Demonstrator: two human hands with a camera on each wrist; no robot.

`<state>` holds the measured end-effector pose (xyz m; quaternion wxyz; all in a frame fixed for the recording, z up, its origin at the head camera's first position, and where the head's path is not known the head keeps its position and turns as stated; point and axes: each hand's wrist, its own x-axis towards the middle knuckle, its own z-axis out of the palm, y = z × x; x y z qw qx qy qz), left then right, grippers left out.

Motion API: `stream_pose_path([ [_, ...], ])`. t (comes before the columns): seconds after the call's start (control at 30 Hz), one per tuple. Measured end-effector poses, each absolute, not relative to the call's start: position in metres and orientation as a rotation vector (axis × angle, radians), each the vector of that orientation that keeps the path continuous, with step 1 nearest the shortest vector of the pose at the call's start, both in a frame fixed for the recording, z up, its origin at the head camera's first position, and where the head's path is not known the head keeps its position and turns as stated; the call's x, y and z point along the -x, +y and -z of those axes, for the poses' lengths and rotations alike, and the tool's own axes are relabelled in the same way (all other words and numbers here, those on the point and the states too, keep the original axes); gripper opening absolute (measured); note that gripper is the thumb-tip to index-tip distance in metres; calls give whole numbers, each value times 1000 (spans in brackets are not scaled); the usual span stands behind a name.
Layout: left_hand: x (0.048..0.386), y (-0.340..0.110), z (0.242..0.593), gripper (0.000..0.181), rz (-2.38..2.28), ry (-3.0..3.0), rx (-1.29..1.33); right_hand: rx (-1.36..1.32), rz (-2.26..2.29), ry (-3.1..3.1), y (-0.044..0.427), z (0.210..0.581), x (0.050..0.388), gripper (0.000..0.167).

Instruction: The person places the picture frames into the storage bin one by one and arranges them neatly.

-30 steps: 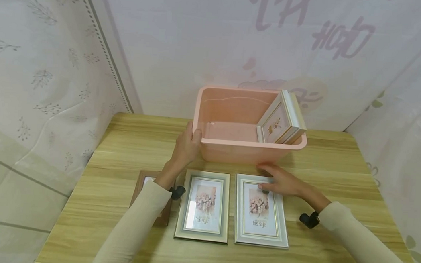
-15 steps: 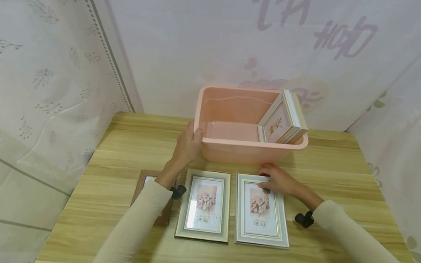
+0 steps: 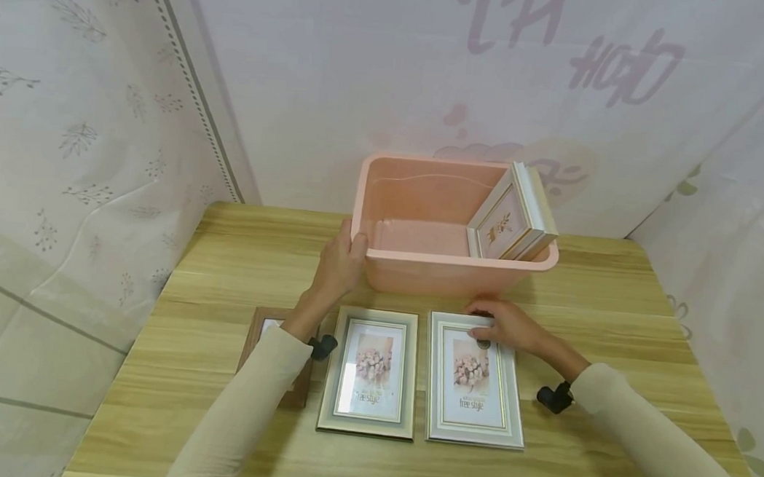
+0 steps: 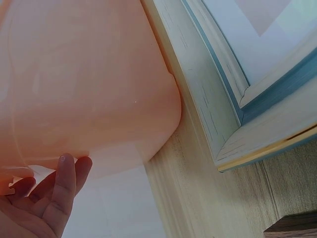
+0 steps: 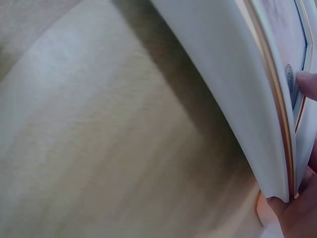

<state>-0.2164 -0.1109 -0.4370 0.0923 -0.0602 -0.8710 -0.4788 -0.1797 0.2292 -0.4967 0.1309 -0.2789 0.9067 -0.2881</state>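
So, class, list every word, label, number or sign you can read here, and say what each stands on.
"free style": on the cream frame.
"free style": on the white frame.
Tiny line above each "free style": too small to read.
Round emblem on the white frame: markings too small to read.
Purple lettering on the back cloth: stylised, partly cut off, not surely readable.

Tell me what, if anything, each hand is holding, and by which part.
The left hand grips the pink tub at its upper near-left corner; the right hand pinches the white flower-picture frame by its far edge.
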Motion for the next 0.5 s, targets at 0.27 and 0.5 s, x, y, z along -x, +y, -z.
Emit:
stream_pose_path([
  [0.27, 217, -110, 439, 37, 1439, -2569, 199, 849, 935, 2517, 238, 488, 182, 28],
  [0.5, 216, -111, 438, 40, 1463, -2570, 186, 826, 966, 2476, 241, 471, 186, 41],
])
